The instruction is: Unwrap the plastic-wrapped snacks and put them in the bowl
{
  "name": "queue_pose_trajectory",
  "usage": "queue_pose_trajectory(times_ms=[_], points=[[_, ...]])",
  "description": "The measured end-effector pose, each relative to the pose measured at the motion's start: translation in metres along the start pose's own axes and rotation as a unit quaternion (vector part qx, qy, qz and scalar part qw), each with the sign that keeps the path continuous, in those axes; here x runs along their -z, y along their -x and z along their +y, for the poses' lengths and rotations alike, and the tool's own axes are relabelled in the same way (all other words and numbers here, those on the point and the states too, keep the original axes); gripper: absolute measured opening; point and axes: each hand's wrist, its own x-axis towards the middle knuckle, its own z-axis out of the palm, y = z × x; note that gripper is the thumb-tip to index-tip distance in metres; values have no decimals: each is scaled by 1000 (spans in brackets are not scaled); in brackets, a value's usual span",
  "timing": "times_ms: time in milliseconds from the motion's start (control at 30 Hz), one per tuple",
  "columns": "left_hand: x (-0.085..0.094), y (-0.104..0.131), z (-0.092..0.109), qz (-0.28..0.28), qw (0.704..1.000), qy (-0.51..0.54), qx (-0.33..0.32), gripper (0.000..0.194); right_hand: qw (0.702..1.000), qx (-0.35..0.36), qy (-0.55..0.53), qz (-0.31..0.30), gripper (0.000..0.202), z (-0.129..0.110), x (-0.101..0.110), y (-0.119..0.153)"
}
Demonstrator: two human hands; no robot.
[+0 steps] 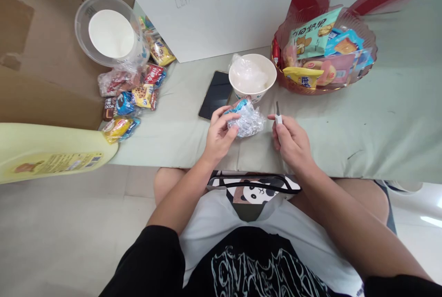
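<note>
Between the thumb and fingers of my left hand (221,130) is a crinkled clear plastic wrapper (249,119) with a blue part at its top left. What lies inside the wrapper, if anything, I cannot make out. My right hand (293,139) grips a small craft knife (278,115) with a light handle, its dark narrow blade pointing away from me. A gap separates the blade from the wrapper. Just beyond the wrapper stands a white paper bowl (253,78) with clear plastic in it. A dark phone (216,95) lies flat left of the bowl.
A pink-tinted glass bowl (359,78) full of packaged snacks stands at the back right. More snack packets (141,96) lie on the left, beside a clear tub (81,34) and a yellow bottle (51,154). Cardboard (41,71) and white boxes (214,16) border the cloth-covered table (380,136).
</note>
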Motion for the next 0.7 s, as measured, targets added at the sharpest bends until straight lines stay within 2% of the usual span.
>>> queue_pose_trajectory(times_ms=[133, 233, 433, 600, 700], points=[[-1, 0, 3, -3, 1000, 8, 8, 51, 992, -7, -113, -51, 38, -4, -4, 5], [-7, 3, 4, 2, 999, 7, 41, 39, 988, 14, -138, -63, 34, -5, -6, 7], [-11, 5, 7, 1, 997, -36, 69, 31, 996, 30, -88, -5, 32, -5, -1, 7], [-11, 5, 11, -7, 998, -44, 38, 41, 973, -37, -206, -97, 40, -10, -4, 6], [-12, 5, 12, -6, 999, -32, 24, 43, 967, -79, -214, -111, 44, -11, -7, 3]])
